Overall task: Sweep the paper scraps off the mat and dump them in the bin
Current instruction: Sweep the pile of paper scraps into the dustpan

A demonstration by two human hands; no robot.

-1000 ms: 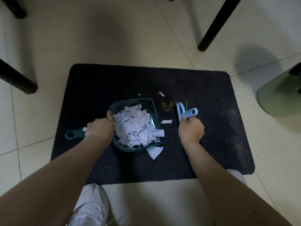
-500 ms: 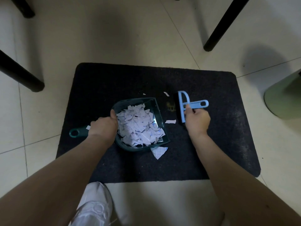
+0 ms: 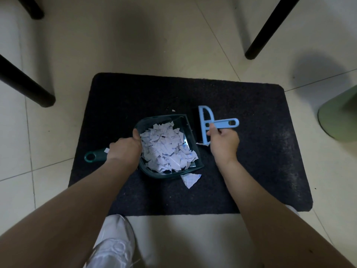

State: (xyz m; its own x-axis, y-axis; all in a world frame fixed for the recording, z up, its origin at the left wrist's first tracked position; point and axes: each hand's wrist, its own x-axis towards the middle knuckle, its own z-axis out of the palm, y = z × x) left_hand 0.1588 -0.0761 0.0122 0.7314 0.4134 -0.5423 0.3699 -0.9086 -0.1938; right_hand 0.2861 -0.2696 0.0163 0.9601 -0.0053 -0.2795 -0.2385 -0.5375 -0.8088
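A dark, coarse-piled rectangular mat (image 3: 251, 151) with rounded corners is laid across the middle of the frame on pale glossy floor tiles (image 3: 135, 45). At its centre a dark green translucent plastic dustpan (image 3: 191, 140) is set, heaped with torn white paper scraps (image 3: 166, 149), some printed with a blue grid. The neck of the dustpan's handle is gripped by the left hand (image 3: 125, 149), the thumb hooked over the pan's rear wall; the looped handle end is left showing at centre left, with a small scrap stuck to it. A light blue plastic brush (image 3: 207, 123), with a D-shaped back and a flat slotted handle, is held in the curled fingers of the right hand (image 3: 224, 144); its dark bristles are pressed close against the pan's open lip, and a small scrap appears to be caught just beneath them, though this is hard to make out. One larger gridded scrap (image 3: 190, 178) is left on the mat just below the pan. Part of a pale green rounded bin (image 3: 340, 120) is seen at the right edge, well apart from the mat. Black furniture legs (image 3: 270, 28) are planted at upper right and left, and a white shoe (image 3: 114, 246) at the bottom.
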